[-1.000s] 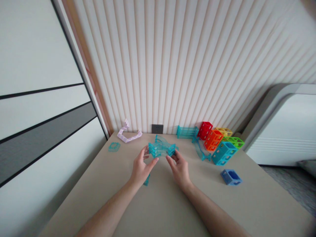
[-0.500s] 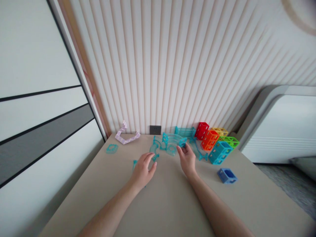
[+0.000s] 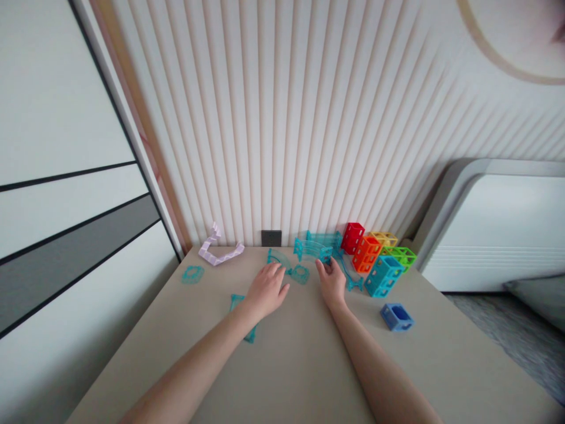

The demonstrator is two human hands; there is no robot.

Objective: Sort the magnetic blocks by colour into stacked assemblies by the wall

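My right hand [image 3: 332, 282] pinches the near right end of a clear teal curved track piece [image 3: 312, 250], which is raised over the back of the table. To the left, my left hand [image 3: 267, 290] reaches palm down with its thumb apart from the fingers. Its fingertips cover part of another teal curved piece [image 3: 279, 257]; whether they touch it I cannot tell. Between the hands lies a flat teal piece with a round hole [image 3: 301, 274]. A longer teal piece [image 3: 249, 335] is partly hidden beneath my left forearm.
Red [image 3: 353, 238], orange [image 3: 366, 254] and teal [image 3: 385, 275] block frames stand at the right, with yellow and green ones behind. A blue block [image 3: 397, 317] lies nearer. A lilac angled strip [image 3: 219, 259] and a teal ring piece [image 3: 192, 274] lie left. The ribbed wall [image 3: 247, 147] bounds the back.
My left hand has moved forward over the curved teal pieces, uncovering more of the long piece under the forearm. My right hand has shifted the held track piece slightly right. The view has turned slightly.
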